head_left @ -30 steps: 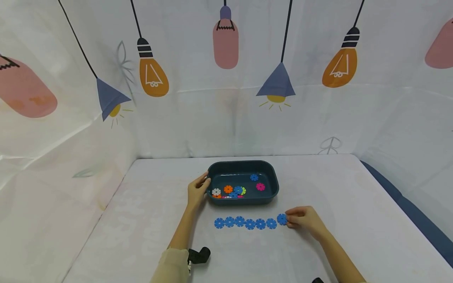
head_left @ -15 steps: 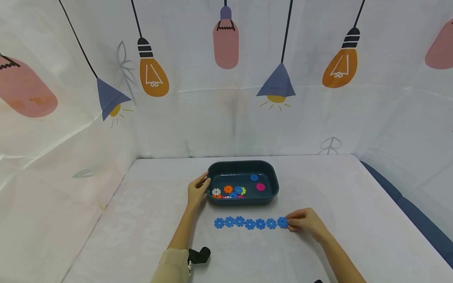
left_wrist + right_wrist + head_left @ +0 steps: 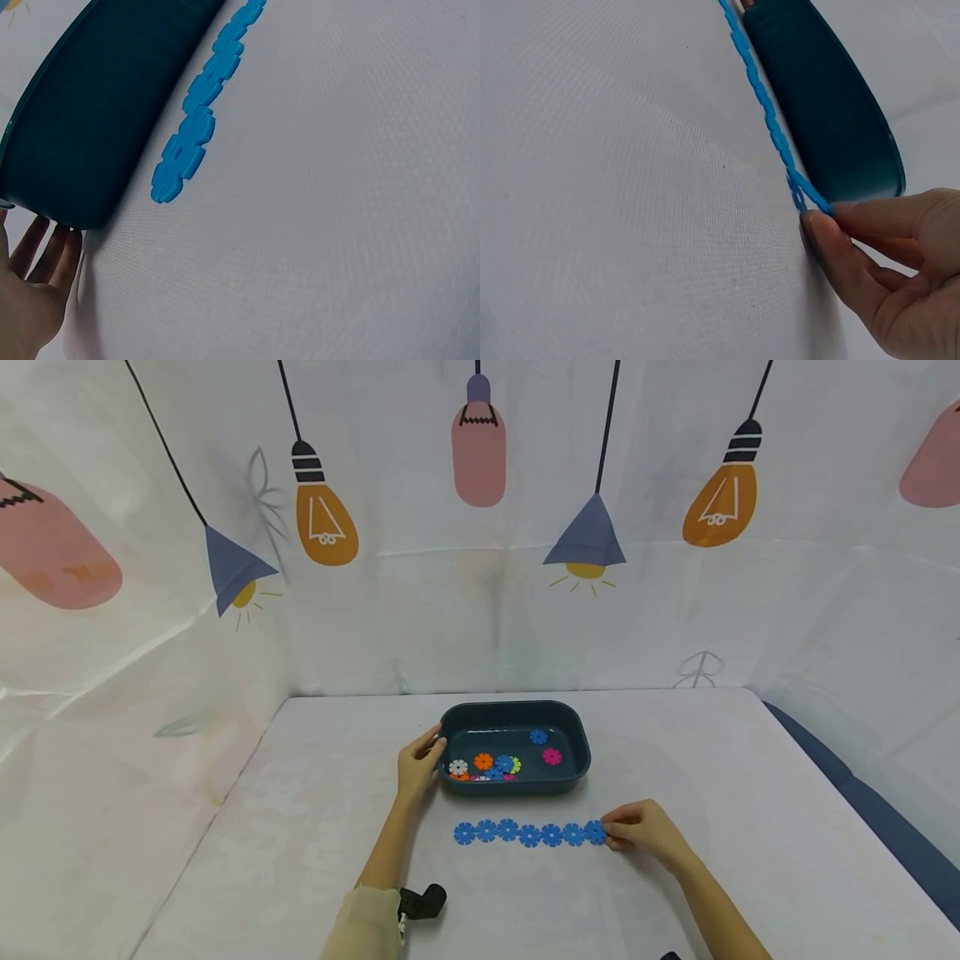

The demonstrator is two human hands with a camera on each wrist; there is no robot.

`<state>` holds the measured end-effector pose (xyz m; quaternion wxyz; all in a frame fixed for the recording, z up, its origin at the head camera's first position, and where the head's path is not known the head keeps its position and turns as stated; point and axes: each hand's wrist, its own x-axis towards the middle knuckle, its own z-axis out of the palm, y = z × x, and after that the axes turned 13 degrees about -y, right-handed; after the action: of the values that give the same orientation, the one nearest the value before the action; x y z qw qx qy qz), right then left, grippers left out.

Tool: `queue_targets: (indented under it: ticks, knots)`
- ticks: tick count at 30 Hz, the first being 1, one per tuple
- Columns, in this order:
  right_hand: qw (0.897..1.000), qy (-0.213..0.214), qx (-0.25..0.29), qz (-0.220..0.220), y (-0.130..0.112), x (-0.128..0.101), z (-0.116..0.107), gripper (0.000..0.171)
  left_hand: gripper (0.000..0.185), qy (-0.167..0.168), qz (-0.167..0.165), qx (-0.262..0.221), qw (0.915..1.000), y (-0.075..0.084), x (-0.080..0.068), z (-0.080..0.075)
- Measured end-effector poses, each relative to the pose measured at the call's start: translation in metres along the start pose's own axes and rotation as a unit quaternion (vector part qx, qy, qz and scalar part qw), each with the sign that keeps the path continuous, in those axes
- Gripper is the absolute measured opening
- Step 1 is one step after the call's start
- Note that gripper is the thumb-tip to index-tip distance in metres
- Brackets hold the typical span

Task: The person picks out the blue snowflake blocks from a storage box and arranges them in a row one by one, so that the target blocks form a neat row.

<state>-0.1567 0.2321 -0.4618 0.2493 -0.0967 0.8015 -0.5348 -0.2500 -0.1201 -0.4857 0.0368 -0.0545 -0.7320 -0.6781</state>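
Note:
Seven-odd blue notched plastic discs, shaped like flowers, form a row on the table, seen edge-on in the right wrist view. My right hand pinches the disc at the row's right end between thumb and fingers. That disc tilts up from the table and meets its neighbour. My left hand grips the left end of a dark teal tray, with fingers against its outer wall. Inside the tray lie loose flower discs, among them a pink one and an orange one.
A white cloth covers the table. Behind it hangs a pale curtain printed with lamps. A black wrist mount sticks out from the left forearm.
My right hand has lowered the pinched disc toward the table, then shifted it slightly left against the row's end disc. My left hand and the tray have stayed in place.

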Motion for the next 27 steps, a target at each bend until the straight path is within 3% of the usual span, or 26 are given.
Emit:
queue_targets:
  ticks: [11, 16, 20, 24, 27]
  knots:
    - [0.995, 0.040, -0.090, 0.009, -0.011, 0.000, -0.003, 0.021, 0.034, -0.002, -0.006, 0.000, 1.0000, 0.000, -0.001, -0.001]
    - [0.998, 0.026, -0.024, -0.058, -0.034, 0.013, -0.011, 0.032, 0.035, 0.000, -0.003, -0.003, 1.0000, 0.000, -0.001, -0.002]
    - [0.994, 0.027, 0.045, -0.098, -0.055, 0.038, -0.013, 0.037, 0.034, 0.003, 0.002, -0.008, 1.0000, 0.000, 0.001, -0.002]
    - [0.992, 0.040, 0.053, -0.111, -0.070, 0.068, -0.010, 0.035, 0.035, -0.002, 0.001, -0.009, 1.0000, 0.000, 0.001, -0.002]
    - [0.992, 0.053, 0.030, -0.107, -0.077, 0.090, -0.008, 0.035, 0.036, -0.004, 0.002, -0.006, 1.0000, 0.000, 0.002, -0.001]
